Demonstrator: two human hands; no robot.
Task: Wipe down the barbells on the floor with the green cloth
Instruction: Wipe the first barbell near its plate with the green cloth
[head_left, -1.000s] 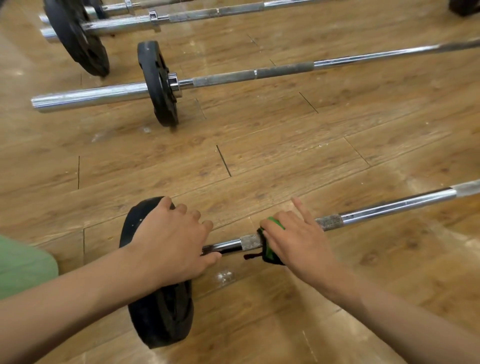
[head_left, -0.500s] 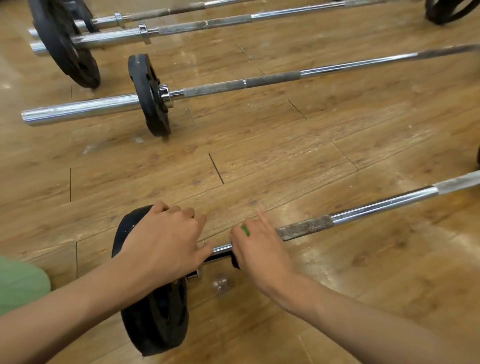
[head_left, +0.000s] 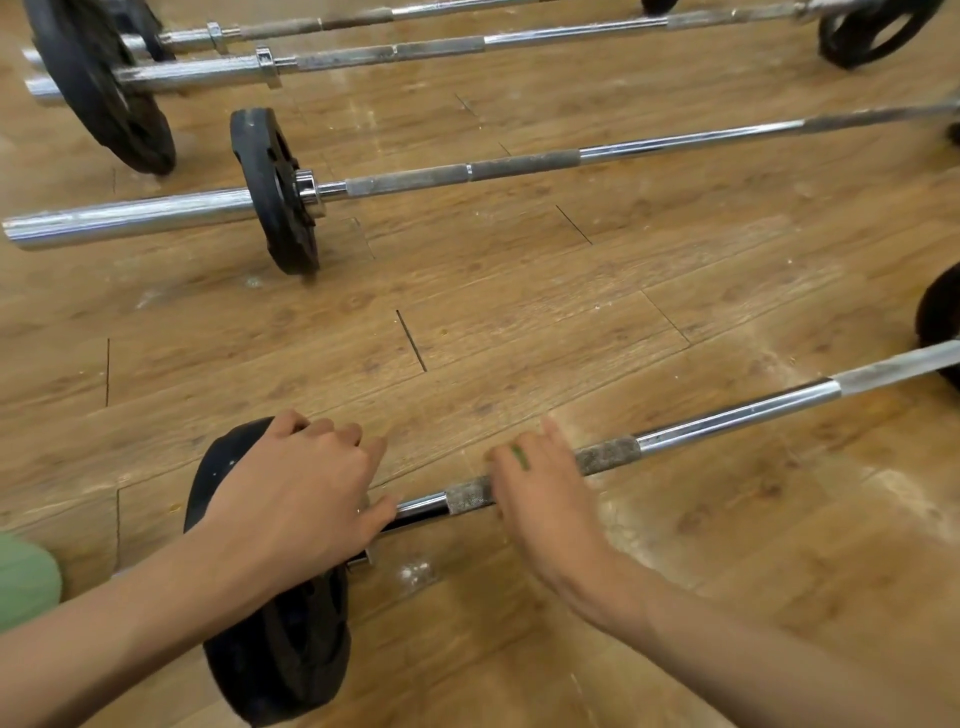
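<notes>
The nearest barbell lies across the wooden floor, its chrome shaft running up to the right. My left hand rests on top of its black weight plate, fingers curled over the rim. My right hand is wrapped over the knurled part of the shaft with the green cloth under it; only a sliver of green shows between the fingers.
A second barbell with a small black plate lies parallel further away. Two more bars with larger plates lie beyond it. Another black plate sits at the right edge. Bare floorboards separate the bars.
My right hand slid left along the shaft with the cloth, then back to the right. The left hand stayed on the plate. The view shifted down slightly.
</notes>
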